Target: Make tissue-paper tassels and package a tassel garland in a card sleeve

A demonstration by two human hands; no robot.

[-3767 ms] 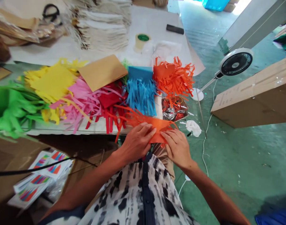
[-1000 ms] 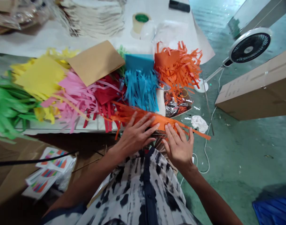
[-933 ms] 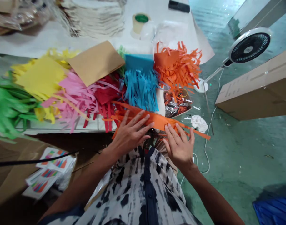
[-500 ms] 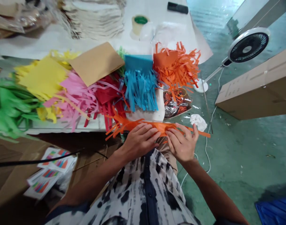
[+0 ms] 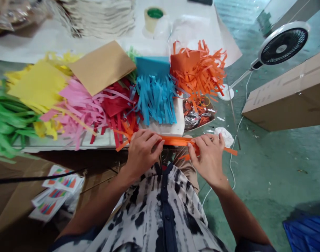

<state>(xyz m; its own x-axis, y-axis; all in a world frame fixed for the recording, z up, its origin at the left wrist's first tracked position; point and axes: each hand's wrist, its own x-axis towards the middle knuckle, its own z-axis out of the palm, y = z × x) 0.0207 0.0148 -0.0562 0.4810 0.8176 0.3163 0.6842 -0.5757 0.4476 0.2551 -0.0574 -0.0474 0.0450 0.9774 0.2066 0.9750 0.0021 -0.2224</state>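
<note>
An orange tissue-paper tassel, rolled into a narrow band, stretches between my two hands just off the table's front edge. My left hand is closed round its left part, where loose fringe strips poke out past the fingers. Closed on the right part is my right hand, with a strip sticking out beyond it. On the table in front lie fringed paper stacks in blue, orange, red, pink, yellow and green. A brown paper sheet rests over the red and pink ones.
A tape roll and a pale stack sit farther back. Below the table's right edge is a scrap box. At right stand a fan and a cardboard box. Printed cards lie at lower left.
My left hand has slid left along the orange tassel, widening the gap between my hands. The tassel's middle now looks narrower and straighter. The camera view has shifted slightly.
</note>
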